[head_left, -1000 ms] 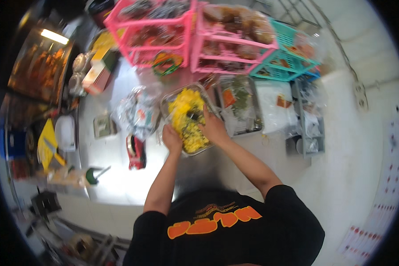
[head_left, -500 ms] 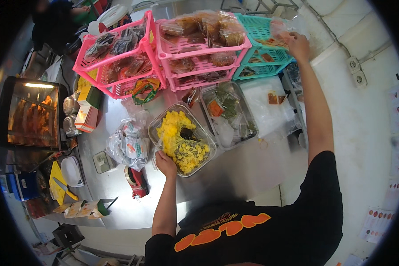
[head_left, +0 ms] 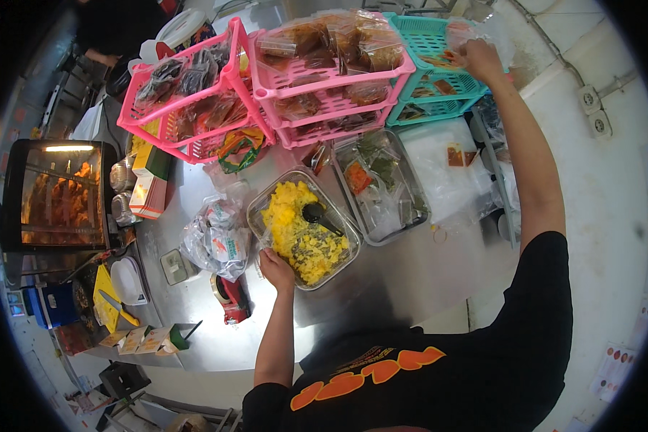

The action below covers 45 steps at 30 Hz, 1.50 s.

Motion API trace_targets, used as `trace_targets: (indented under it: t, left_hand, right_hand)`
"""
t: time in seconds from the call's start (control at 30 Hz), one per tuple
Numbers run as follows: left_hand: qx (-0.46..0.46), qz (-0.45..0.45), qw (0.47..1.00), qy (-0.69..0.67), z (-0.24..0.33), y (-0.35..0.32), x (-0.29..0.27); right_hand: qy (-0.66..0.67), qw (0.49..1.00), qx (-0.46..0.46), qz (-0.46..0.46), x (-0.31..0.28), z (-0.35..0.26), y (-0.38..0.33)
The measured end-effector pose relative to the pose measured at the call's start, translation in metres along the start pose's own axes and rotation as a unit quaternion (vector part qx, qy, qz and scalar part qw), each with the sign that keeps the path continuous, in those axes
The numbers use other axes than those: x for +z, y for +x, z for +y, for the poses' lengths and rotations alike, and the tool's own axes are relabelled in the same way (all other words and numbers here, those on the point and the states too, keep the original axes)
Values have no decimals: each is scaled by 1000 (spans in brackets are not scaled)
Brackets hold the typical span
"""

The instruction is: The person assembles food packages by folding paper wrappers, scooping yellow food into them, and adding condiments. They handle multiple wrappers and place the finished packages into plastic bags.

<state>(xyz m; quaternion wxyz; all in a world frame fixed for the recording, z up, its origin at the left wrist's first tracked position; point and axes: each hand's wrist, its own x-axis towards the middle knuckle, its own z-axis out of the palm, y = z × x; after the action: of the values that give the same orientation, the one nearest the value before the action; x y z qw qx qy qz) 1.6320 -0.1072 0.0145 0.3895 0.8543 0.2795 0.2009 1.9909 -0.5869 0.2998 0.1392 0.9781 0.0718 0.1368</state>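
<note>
My left hand [head_left: 276, 270] is closed at the near left rim of a metal tray [head_left: 354, 253], with a bit of clear film beside its fingers. Crumbly yellow food [head_left: 289, 205], which looks like rice, fills much of the tray. A black spoon [head_left: 313, 212] lies on it. At the far right, my right arm reaches up to a teal tiered basket [head_left: 428, 32]. There my right hand [head_left: 480, 61] pinches a clear plastic bag [head_left: 462, 34] at the top tier, above packets with orange-red contents. The fingertips are partly hidden.
Two pink tiered baskets [head_left: 331, 86] hold bagged sauces and packets. Beside the food tray stand a second metal tray [head_left: 387, 237] with leaves and small bags, a white plastic bundle [head_left: 219, 241] and a red tape dispenser [head_left: 232, 299]. A knife [head_left: 119, 306] lies near a heated display case [head_left: 57, 194].
The view has shifted, moving the scene slightly right. My right hand has edged left over the teal basket with the clear bag. My left hand stays at the tray's rim.
</note>
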Motion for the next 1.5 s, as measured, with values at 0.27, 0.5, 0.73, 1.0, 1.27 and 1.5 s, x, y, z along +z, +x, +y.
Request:
trace_targets:
  t: [0.27,0.5,0.73,1.0,1.27,1.5]
  left_hand:
    - [8,11,1000,9,1,-2,1]
    - [-22,-6,1000,-19,-2,0,-3]
    - [-47,-10,998,-47,-13,0,4]
    - [-65,-10,995,-73,-12,2,3]
    - [-67,-25,995,-76,-11,-3,-1]
    - [-52,-10,993,-103,-13,0,-4]
  right_hand:
    - [-21,992,-17,121,3,31,21]
    - [216,948,-45,229,-70,-9,66]
    - [380,910,-38,164,-113,-130,156]
    - [377,912,41,157,-114,-264,250]
    - [392,902,82,158,-82,-294,280]
    - [543,788,-118,266,-101,-365,82]
